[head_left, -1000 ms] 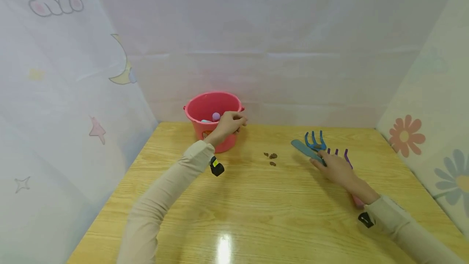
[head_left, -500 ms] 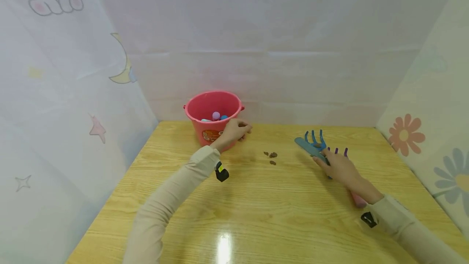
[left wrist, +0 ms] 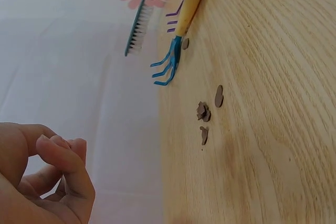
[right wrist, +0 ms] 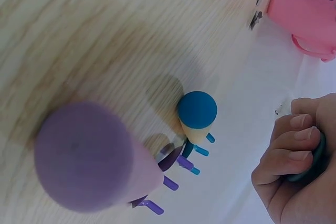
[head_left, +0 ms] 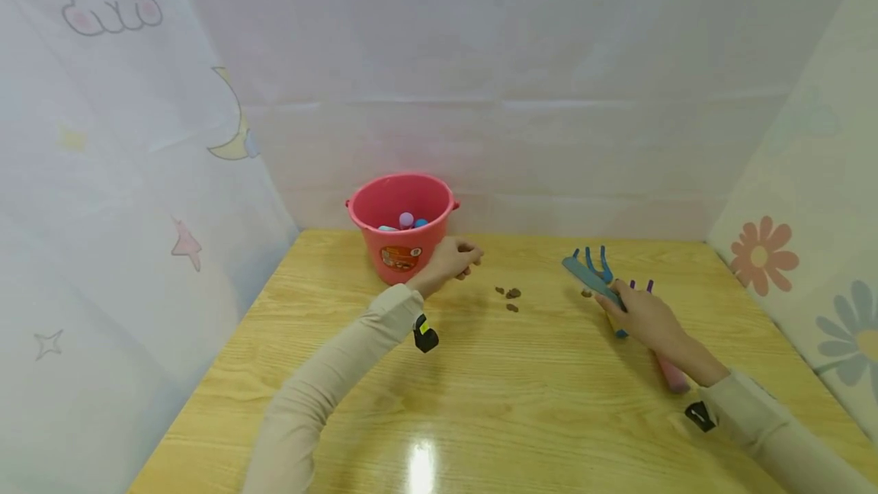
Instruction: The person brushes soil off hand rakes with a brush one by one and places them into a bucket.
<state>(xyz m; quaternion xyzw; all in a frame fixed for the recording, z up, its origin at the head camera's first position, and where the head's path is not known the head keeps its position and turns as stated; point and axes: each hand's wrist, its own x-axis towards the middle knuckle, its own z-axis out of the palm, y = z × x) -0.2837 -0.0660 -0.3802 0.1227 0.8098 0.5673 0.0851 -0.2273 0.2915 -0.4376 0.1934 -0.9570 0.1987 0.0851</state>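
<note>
My right hand [head_left: 648,319] grips the handle of a green brush [head_left: 581,273], held above the table at the right. Its pale bristles face the table side in the left wrist view. Under and behind that hand lie a blue hand rake [left wrist: 190,9] with a yellow handle and a purple hand rake with a pink handle [head_left: 671,373]. My left hand [head_left: 449,261] hovers in front of the pink bucket [head_left: 373,246], fingers loosely curled, with nothing visible in them. Several flat brown bits [head_left: 511,293] lie on the table between the hands.
Inside the bucket, a light purple round end [head_left: 406,219] and a blue one [head_left: 421,224] show. Another brown bit [head_left: 586,293] lies by the blue rake. White patterned sheets [head_left: 411,59] enclose the wooden table [head_left: 507,402] at the back and both sides.
My left hand has drifted right and nearer, away from the bucket's rim, uncovering its label. The right hand has shifted slightly right with the brush.
</note>
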